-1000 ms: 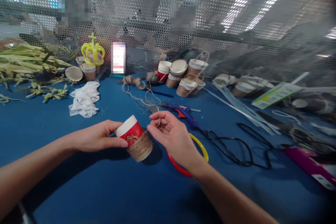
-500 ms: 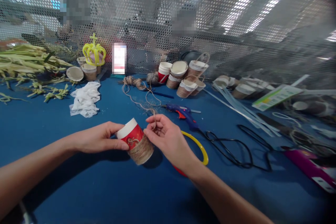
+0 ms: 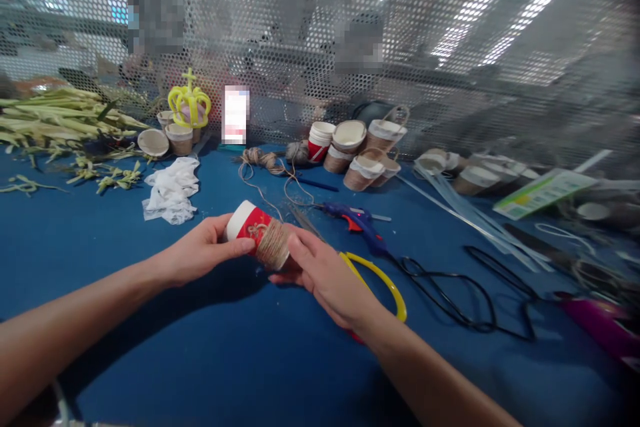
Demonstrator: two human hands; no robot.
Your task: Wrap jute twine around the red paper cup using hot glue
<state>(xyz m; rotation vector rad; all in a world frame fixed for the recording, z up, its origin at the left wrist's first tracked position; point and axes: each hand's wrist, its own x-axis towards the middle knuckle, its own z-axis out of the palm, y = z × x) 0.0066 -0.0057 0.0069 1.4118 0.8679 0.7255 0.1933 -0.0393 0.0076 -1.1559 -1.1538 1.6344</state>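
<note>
My left hand [image 3: 207,250] grips a red and white paper cup [image 3: 243,219] near its white rim, thumb along the near side. The cup lies tilted on its side above the blue table, its base towards the right. Brown twine [image 3: 274,243] is wound round the lower half of the cup. Around the base end my right hand [image 3: 327,273] is closed, its thumb on top and fingers beneath. A loose strand of twine runs back from the cup to a twine bundle [image 3: 260,158] on the table.
Right of my hands lie scissors with a yellow handle [image 3: 397,287] and a blue glue gun [image 3: 363,223] with a black cable. Twine-wrapped cups [image 3: 363,172] and glue sticks [image 3: 480,227] sit farther back. White cloth [image 3: 173,190] and pale stalks [image 3: 60,117] lie left.
The cup has tipped closer to horizontal and risen slightly in view. My right hand has moved from holding the twine strand above the cup to gripping its base end.
</note>
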